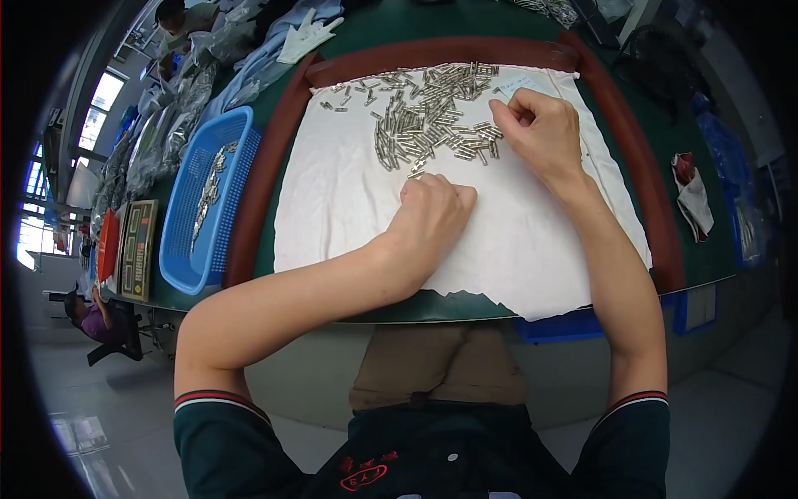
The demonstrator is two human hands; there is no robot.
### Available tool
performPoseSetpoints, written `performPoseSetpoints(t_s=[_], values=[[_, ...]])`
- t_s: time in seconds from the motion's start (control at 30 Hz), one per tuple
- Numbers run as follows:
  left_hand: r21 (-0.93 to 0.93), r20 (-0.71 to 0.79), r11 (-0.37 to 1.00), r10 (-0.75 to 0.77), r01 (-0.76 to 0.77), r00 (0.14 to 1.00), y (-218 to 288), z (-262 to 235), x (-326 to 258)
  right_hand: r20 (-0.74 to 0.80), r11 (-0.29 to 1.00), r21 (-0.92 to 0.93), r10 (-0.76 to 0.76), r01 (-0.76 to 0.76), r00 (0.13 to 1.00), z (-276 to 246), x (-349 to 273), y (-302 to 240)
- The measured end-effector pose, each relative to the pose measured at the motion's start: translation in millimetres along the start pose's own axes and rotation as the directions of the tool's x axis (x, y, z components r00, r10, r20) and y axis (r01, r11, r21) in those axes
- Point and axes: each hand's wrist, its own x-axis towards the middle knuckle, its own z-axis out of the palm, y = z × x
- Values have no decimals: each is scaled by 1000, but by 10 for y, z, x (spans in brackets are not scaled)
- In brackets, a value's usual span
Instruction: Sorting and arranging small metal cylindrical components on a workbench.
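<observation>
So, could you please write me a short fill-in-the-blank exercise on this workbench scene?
1. The small metal pins lie heaped on a ____ cloth.
2. The plastic basket left of the cloth is ____ in colour.
3. The left hand rests on the cloth as a closed ____.
4. The right hand sits at the ____ edge of the pin heap.

Missing words: white; blue; fist; right

A blue perforated plastic basket (184, 223) sits on the green bench (416, 306) at left, holding metal pieces. Left of it lie a flat dark box (138, 249) and an orange tray (107, 244). A white glove (306, 37) rests far left; a red-and-white rag (692, 195) lies right.
</observation>
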Motion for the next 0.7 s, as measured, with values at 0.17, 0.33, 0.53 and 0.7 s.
performPoseSetpoints(t_s=[0.17,0.33,0.53,0.7], values=[[-96,-60,995,-13,7,998,-36,85,30,41,1000,-22,3,-2,999,23,-12,-31],[-330,-61,944,-13,-8,998,-185,107,3,98,999,-12,-46,47,994,23,-38,-83],[-570,-36,803,-237,175,971,-676,26,-517,450,984,-138,-41,115,892,6,-116,-147],[-403,157,688,-598,603,786,-1440,287,-1292,451,982,-158,-23,105,892,-4,-148,-131]])
